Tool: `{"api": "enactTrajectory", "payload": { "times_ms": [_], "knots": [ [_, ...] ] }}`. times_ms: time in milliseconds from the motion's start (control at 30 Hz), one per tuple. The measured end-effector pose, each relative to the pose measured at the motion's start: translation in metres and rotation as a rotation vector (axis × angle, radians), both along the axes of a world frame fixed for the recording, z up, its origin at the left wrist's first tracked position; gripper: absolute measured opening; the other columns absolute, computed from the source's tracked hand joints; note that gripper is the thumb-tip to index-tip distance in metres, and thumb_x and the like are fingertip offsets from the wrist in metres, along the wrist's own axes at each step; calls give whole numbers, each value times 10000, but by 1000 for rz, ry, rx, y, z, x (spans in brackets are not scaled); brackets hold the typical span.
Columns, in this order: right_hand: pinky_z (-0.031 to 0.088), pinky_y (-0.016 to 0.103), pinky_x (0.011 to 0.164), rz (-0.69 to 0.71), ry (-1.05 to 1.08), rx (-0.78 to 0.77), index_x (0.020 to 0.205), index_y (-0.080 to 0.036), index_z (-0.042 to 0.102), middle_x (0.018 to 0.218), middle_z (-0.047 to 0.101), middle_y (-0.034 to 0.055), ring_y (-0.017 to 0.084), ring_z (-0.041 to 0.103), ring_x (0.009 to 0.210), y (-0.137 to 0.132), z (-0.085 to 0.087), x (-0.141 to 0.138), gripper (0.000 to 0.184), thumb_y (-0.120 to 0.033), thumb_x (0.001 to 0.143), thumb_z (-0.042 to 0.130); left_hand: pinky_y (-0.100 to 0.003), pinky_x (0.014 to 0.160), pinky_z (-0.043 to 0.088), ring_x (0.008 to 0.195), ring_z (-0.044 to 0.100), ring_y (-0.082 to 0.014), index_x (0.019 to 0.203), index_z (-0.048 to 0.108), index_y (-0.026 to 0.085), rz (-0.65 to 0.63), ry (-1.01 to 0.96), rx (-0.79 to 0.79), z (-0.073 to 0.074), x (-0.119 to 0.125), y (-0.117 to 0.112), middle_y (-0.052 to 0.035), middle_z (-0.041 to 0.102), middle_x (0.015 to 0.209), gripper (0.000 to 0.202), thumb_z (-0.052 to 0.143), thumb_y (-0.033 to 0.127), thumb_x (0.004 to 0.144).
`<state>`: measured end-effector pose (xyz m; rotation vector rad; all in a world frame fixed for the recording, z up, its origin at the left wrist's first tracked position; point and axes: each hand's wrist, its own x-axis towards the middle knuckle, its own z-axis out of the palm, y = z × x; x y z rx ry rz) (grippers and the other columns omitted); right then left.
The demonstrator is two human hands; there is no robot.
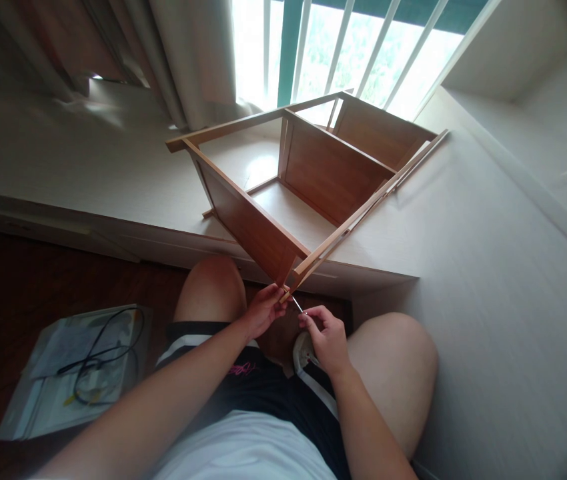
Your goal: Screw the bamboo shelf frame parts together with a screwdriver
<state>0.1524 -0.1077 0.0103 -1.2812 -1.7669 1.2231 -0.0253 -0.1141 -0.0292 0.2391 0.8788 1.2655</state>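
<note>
A brown wooden shelf rack point(336, 170) lies tilted on the pale ledge, its near corner jutting out over the edge between my knees. My left hand point(266, 308) is closed around the end of a leg at that corner. In the fingers of my right hand point(326, 333) is a slim metal tool point(297, 305), its shaft angled up to the same leg end. Whether it is a screwdriver or a hex key cannot be made out, since my fingers cover its handle. The tip meets the wood close to my left fingertips.
The pale ledge point(88, 167) runs under a barred window point(353, 53), with curtains point(183, 60) to its left. A white wall panel point(508, 267) rises on the right. On the dark floor at left lies a flat clear package point(28, 407) with a black cable point(98, 360) on it.
</note>
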Motion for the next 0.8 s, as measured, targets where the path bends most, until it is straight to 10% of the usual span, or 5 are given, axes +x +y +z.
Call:
{"api": "enactTrajectory", "payload": {
  "times_ms": [433, 800],
  "knots": [
    [507, 303, 717, 73, -17, 112, 902, -220, 670, 823, 691, 39, 193, 654, 752, 1, 0, 2, 143, -277, 896, 539, -160, 555, 411, 632, 550, -60, 944, 616, 185, -12, -8, 13, -2, 0, 0, -28, 652, 830, 326, 756, 395, 738],
    [523, 317, 735, -152, 115, -29, 902, -190, 702, 823, 728, 53, 205, 693, 744, 11, -10, -2, 208, -372, 841, 623, -155, 550, 414, 626, 552, -58, 946, 609, 174, -10, -11, 5, -3, -1, 0, -35, 654, 833, 346, 766, 391, 728]
  ]
}}
